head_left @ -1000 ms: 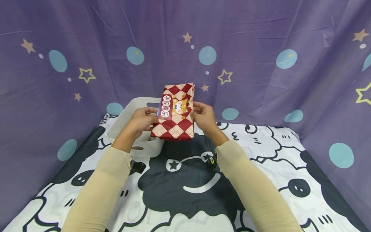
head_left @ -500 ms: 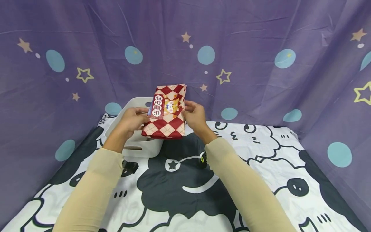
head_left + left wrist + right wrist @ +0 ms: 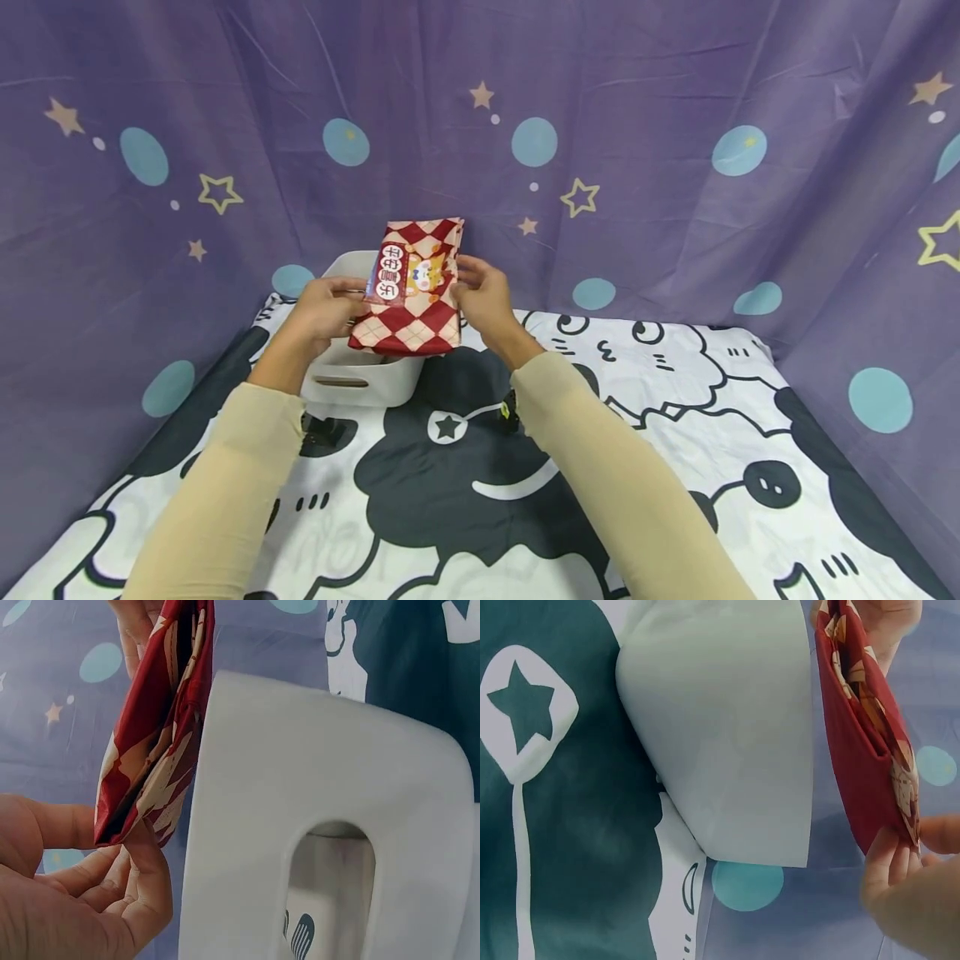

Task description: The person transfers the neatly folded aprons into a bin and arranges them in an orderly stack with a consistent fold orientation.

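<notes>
A folded cloth [image 3: 416, 287] in a red-and-cream diamond pattern, with a cartoon dog and a label of white characters, is held up between both hands. My left hand [image 3: 318, 310] pinches its left edge, thumb on one face and fingers on the other. On the opposite edge my right hand [image 3: 486, 302] pinches it likewise. The cloth overlaps the white plastic bin [image 3: 393, 385] in the head view and hides part of its opening. Both wrist views show the cloth's folded layers [image 3: 154, 742] end-on, over the bin's rim level.
The bin has slotted handles, and through one slot [image 3: 330, 900] a pale inside with a dark striped mark shows. It stands on a black-and-white cartoon sheet [image 3: 480, 467]. A purple curtain [image 3: 637, 242] with stars and dots hangs close behind.
Both hands have carried the folded cloth leftward, so it now overlaps more of the bin in the head view. Their hold looks the same, and the bin has stayed put.
</notes>
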`<action>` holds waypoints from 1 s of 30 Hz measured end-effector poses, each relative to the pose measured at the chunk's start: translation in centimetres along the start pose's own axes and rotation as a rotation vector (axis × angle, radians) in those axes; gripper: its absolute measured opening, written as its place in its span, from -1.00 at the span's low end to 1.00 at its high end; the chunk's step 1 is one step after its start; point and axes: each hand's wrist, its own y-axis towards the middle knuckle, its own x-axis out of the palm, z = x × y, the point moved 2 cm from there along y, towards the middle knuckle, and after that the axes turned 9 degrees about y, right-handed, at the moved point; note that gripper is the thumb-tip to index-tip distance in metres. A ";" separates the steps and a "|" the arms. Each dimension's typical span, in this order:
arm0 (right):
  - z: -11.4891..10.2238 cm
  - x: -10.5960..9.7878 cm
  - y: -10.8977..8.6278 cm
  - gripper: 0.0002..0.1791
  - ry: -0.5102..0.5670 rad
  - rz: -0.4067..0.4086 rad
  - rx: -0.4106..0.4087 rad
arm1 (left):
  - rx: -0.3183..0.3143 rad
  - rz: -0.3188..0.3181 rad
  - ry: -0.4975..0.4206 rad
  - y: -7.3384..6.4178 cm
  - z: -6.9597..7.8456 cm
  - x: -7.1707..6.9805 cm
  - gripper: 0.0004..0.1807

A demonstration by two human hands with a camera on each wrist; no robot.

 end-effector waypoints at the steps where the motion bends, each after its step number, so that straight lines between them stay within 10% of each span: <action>1: 0.1 0.1 0.0 -0.44 -0.009 -0.012 0.002 | -0.002 -0.001 0.005 0.0 -0.1 -0.1 -0.42; 30: 2.9 4.4 -0.3 -0.18 0.092 -0.220 0.114 | -0.008 0.037 0.037 1.7 -4.0 -3.6 -0.40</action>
